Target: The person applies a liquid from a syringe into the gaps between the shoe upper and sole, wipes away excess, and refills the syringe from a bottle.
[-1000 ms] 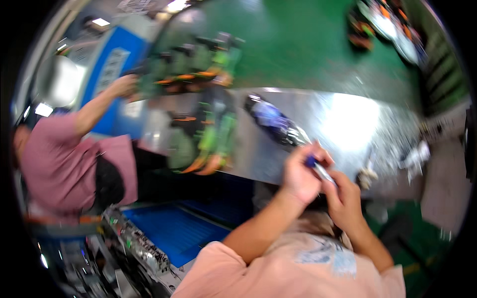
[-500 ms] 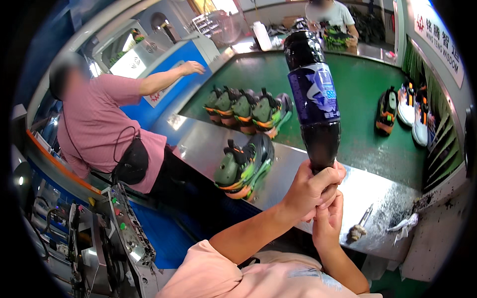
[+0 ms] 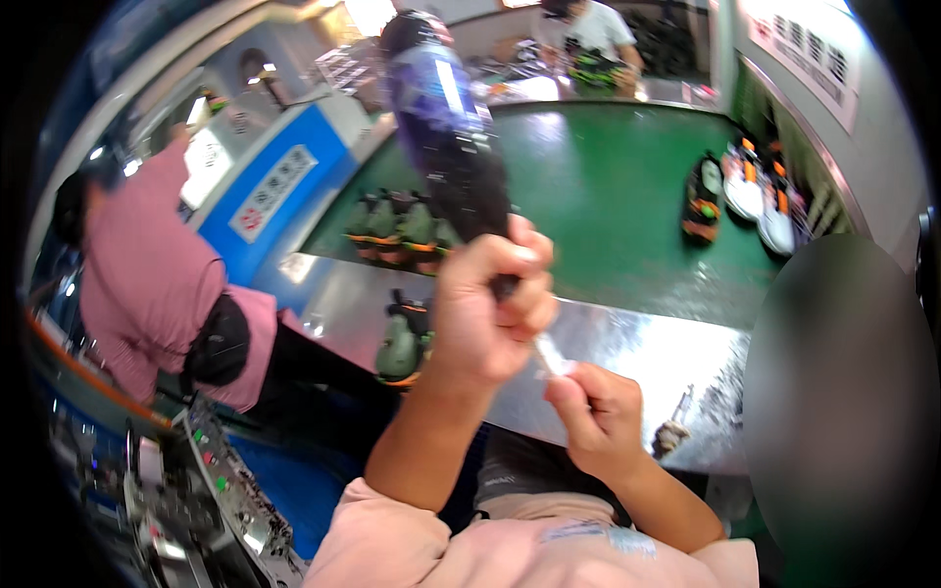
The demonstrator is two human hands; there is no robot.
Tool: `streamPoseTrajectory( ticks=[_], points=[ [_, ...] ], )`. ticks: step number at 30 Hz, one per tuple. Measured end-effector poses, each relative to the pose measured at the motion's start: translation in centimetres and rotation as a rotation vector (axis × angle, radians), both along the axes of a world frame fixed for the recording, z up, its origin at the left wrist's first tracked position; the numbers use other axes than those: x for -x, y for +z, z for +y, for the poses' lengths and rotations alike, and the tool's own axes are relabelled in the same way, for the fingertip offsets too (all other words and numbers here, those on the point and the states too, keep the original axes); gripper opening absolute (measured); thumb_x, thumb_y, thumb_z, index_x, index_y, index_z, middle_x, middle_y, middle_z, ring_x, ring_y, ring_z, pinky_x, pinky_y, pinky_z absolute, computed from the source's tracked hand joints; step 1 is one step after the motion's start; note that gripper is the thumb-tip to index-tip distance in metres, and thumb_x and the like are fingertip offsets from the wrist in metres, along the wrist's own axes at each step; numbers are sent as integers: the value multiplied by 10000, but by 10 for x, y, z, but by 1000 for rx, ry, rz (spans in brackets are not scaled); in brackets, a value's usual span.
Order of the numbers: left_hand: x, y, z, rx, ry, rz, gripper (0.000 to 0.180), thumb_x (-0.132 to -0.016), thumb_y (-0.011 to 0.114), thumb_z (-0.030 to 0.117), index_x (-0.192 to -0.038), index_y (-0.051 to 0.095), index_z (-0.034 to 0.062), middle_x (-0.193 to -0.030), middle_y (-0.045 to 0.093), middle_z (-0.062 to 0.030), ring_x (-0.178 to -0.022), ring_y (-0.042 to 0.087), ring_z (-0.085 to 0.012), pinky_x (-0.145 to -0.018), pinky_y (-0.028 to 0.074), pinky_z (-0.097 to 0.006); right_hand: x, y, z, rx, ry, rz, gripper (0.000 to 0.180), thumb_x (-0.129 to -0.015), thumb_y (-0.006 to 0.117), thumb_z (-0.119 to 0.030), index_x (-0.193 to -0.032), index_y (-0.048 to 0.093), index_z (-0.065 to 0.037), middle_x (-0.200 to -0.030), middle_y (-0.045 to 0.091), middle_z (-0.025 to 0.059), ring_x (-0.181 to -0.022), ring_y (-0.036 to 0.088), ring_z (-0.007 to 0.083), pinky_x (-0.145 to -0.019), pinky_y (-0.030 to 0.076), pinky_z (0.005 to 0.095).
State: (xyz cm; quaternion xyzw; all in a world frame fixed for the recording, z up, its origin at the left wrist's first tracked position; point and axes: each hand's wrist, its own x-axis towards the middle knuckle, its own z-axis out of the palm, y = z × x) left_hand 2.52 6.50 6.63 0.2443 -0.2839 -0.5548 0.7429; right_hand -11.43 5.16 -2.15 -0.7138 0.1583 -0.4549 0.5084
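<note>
My left hand [image 3: 487, 309] is shut around the lower part of a dark bottle [image 3: 448, 137] with a blue-purple label. The bottle is raised close to the camera and leans up to the left. My right hand [image 3: 600, 421] is just below and to the right of it, pinching a small white piece [image 3: 551, 361] between the fingertips. Both hands are above the near edge of a shiny metal table [image 3: 647, 343].
A pair of green and orange shoes [image 3: 402, 343] stands on the metal table, with a row of more shoes [image 3: 402, 227] on the green surface [image 3: 588, 176] behind. A person in pink [image 3: 147, 284] stands left by a blue machine [image 3: 279, 186]. More shoes [image 3: 745, 191] lie right; a small brush [image 3: 671, 433] lies near.
The bottle has swung up from low over the table to close before the camera. My right hand has come off the bottle and dropped lower, with the small white piece in its fingers.
</note>
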Motion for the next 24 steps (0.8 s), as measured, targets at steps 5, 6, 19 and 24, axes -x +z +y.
streamPoseTrajectory(
  ticks=[5, 6, 19, 24],
  points=[
    [-6, 16, 5, 51, -91, 12, 68, -775, 446, 26, -835, 458, 57, -669, 425, -25, -359, 239, -56, -336, 208, -228, -5, 15, 9, 20, -42, -51, 94, -829, 596, -93, -790, 607, -8, -594, 522, 87, -465, 469, 170, -438, 367, 272],
    [-6, 17, 5, 57, -112, 13, 69, -776, 443, 25, -837, 456, 55, -670, 419, -25, -359, 237, -57, -336, 208, -228, -3, 15, 10, 14, -44, -57, 96, -832, 597, -96, -796, 608, -8, -595, 522, 84, -463, 466, 164, -435, 366, 270],
    [-1, 31, 11, 117, -171, 18, 73, -781, 422, 17, -846, 454, 27, -664, 397, -40, -353, 231, -69, -332, 212, -229, 7, 18, 24, 0, -47, -135, 87, -833, 599, -88, -806, 611, -6, -581, 508, 68, -448, 452, 160, -417, 349, 271],
    [-5, 39, 10, 144, -182, 7, 69, -784, 422, 22, -846, 449, 7, -660, 383, -45, -356, 236, -77, -337, 212, -239, 7, 26, 24, -16, -42, -146, 86, -832, 600, -89, -805, 612, -8, -575, 500, 64, -445, 445, 160, -415, 342, 276]
  ],
)
